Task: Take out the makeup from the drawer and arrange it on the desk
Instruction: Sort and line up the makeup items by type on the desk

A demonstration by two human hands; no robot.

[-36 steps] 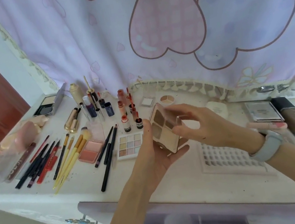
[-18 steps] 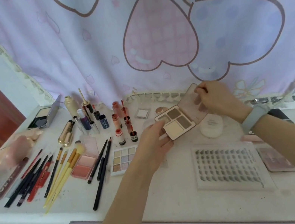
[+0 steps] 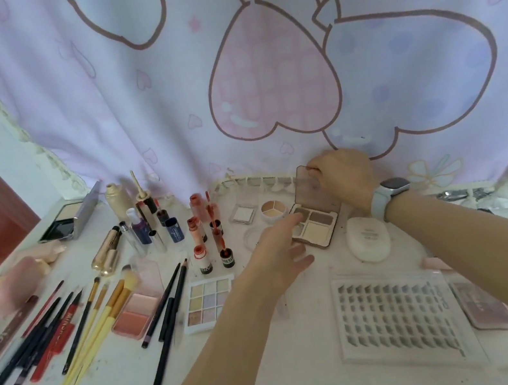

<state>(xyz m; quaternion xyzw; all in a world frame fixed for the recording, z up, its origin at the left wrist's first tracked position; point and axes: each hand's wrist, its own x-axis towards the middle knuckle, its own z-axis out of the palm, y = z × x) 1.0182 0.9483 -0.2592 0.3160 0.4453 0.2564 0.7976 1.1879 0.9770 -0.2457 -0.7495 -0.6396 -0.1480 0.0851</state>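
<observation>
**Contour palette set down at the back of the desk**

Behind the white desk [image 3: 311,369] hangs a lilac curtain [image 3: 255,56] printed with hearts. A second ago the four-pan palette [image 3: 315,227] was held in the air in front of the person; now it lies flat near the curtain, between the round three-shade pot [image 3: 272,209] and the white oval compact [image 3: 368,238]. The right hand [image 3: 343,178] pinches the top edge of its tinted lid, propping it open. The left hand [image 3: 278,252], fingers loosely spread, touches the palette's near corner, steadying it. Placement looks almost finished; the palette joins the laid-out row, and the next item can likely follow.
</observation>
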